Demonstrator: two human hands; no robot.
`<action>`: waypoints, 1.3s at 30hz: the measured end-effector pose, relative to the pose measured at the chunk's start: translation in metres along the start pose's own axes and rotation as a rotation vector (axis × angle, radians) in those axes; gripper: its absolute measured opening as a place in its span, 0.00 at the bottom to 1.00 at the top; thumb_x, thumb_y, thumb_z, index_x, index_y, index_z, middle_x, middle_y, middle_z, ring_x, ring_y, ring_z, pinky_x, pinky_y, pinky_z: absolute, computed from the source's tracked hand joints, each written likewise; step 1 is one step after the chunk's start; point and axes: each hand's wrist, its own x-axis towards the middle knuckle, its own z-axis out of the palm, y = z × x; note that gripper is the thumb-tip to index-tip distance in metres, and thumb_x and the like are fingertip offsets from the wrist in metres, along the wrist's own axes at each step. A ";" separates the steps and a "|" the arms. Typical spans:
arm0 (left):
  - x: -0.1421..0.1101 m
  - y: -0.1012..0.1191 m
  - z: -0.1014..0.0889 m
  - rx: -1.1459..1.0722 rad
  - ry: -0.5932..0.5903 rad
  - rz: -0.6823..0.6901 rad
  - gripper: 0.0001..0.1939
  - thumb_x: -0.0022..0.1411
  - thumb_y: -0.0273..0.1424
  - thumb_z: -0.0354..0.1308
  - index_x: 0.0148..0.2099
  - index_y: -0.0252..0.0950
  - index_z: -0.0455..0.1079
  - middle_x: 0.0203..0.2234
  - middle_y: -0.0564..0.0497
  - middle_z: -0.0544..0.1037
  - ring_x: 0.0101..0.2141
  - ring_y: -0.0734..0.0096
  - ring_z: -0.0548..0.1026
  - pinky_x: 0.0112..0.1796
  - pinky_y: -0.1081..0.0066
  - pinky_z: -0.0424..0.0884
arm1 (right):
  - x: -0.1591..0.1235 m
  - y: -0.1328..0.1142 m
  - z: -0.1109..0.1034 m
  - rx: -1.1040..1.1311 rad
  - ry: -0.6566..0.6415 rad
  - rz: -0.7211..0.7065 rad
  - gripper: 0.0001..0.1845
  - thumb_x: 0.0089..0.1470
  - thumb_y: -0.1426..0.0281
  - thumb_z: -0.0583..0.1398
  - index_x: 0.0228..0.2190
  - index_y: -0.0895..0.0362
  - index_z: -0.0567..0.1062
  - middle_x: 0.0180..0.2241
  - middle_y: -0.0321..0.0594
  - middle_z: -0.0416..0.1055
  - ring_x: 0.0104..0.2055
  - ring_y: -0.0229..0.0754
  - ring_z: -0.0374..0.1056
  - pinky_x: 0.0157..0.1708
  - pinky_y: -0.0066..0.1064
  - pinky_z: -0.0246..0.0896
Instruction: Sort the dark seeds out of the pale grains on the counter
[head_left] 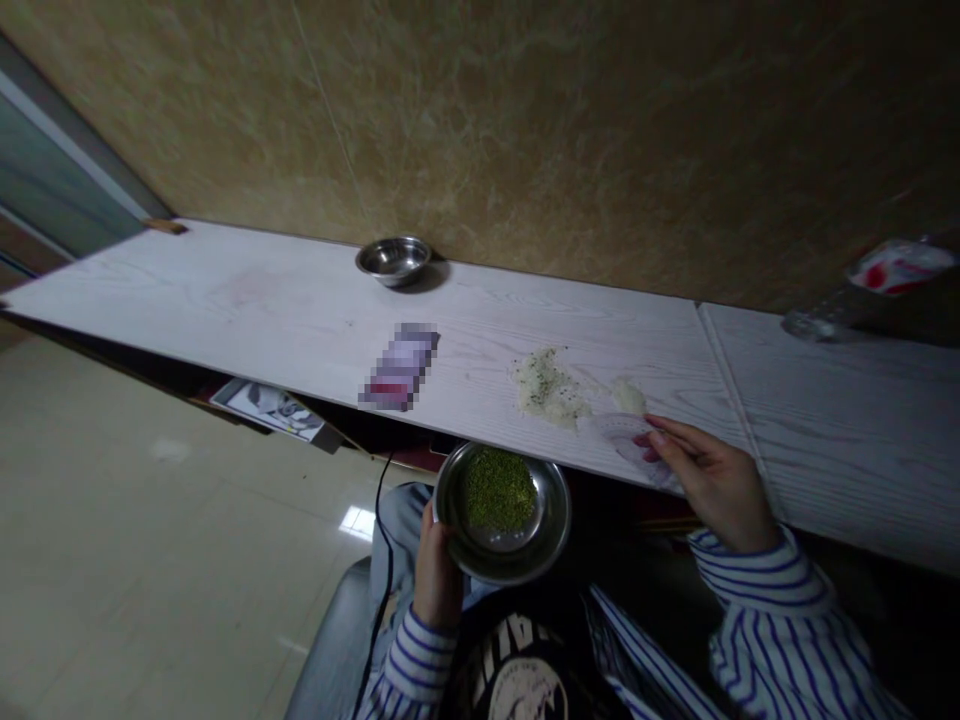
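The bowl (pixel 556 515) is gleaming silver, and its grains (pixel 501 490) are showing a mottled yellow-green. The loose heap (pixel 546 385) is looking white, speckled dark green; the plastic piece (pixel 616 432) is appearing clear with a faint lilac tinge. The surface (pixel 292 300) is displaying pale grey-white wood grain, the wall (pixel 480 120) marbled golden brown. The sleeve (pixel 761 590) is carrying blue stripes on white, the bottle label (pixel 896 268) red on white.

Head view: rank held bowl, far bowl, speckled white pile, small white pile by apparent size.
1. Held bowl, largest, though nearer the camera.
2. Far bowl and speckled white pile: too alike to rank.
3. Small white pile, smallest.
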 end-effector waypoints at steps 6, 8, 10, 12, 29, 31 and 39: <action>0.004 0.009 0.009 -0.076 0.030 -0.051 0.25 0.54 0.43 0.69 0.53 0.41 0.83 0.52 0.42 0.88 0.59 0.39 0.82 0.64 0.43 0.76 | 0.007 0.014 -0.014 -0.016 0.112 0.047 0.30 0.53 0.40 0.75 0.44 0.51 0.91 0.35 0.49 0.91 0.33 0.55 0.86 0.34 0.45 0.84; 0.005 0.009 0.011 -0.087 0.027 -0.061 0.25 0.54 0.43 0.70 0.54 0.42 0.84 0.53 0.43 0.88 0.60 0.40 0.82 0.63 0.45 0.77 | 0.012 0.018 -0.015 -0.017 0.140 0.061 0.31 0.52 0.40 0.75 0.45 0.52 0.90 0.34 0.48 0.90 0.32 0.55 0.85 0.32 0.43 0.83; 0.004 0.006 0.013 -0.088 0.034 -0.063 0.24 0.54 0.43 0.71 0.52 0.42 0.85 0.53 0.42 0.89 0.59 0.37 0.82 0.62 0.42 0.78 | 0.018 0.021 -0.012 -0.007 0.155 0.068 0.31 0.53 0.41 0.75 0.46 0.52 0.90 0.33 0.48 0.90 0.31 0.54 0.84 0.28 0.41 0.80; 0.003 0.002 0.015 -0.091 0.084 -0.037 0.25 0.55 0.43 0.69 0.54 0.42 0.85 0.54 0.43 0.89 0.61 0.37 0.82 0.64 0.42 0.76 | 0.025 0.023 -0.006 0.025 0.168 0.072 0.31 0.53 0.43 0.75 0.47 0.52 0.89 0.34 0.48 0.90 0.31 0.54 0.84 0.27 0.40 0.79; 0.004 -0.004 0.045 -0.189 0.058 -0.011 0.31 0.57 0.52 0.74 0.57 0.40 0.86 0.58 0.39 0.87 0.65 0.33 0.78 0.69 0.42 0.70 | 0.045 0.043 0.028 0.208 0.221 0.119 0.37 0.52 0.49 0.74 0.58 0.56 0.83 0.49 0.56 0.89 0.42 0.58 0.87 0.49 0.54 0.86; 0.003 -0.003 0.046 -0.190 0.055 -0.045 0.30 0.56 0.49 0.73 0.56 0.40 0.85 0.56 0.40 0.88 0.62 0.34 0.80 0.67 0.43 0.72 | 0.045 0.045 0.028 0.225 0.227 0.120 0.38 0.51 0.49 0.74 0.58 0.55 0.83 0.49 0.55 0.89 0.44 0.59 0.87 0.51 0.55 0.85; -0.001 0.007 0.040 -0.210 0.029 -0.109 0.30 0.53 0.40 0.69 0.59 0.42 0.83 0.53 0.41 0.87 0.54 0.41 0.83 0.60 0.48 0.77 | 0.049 0.045 0.030 0.280 0.294 0.125 0.41 0.48 0.44 0.76 0.58 0.53 0.82 0.50 0.52 0.88 0.45 0.58 0.84 0.51 0.54 0.82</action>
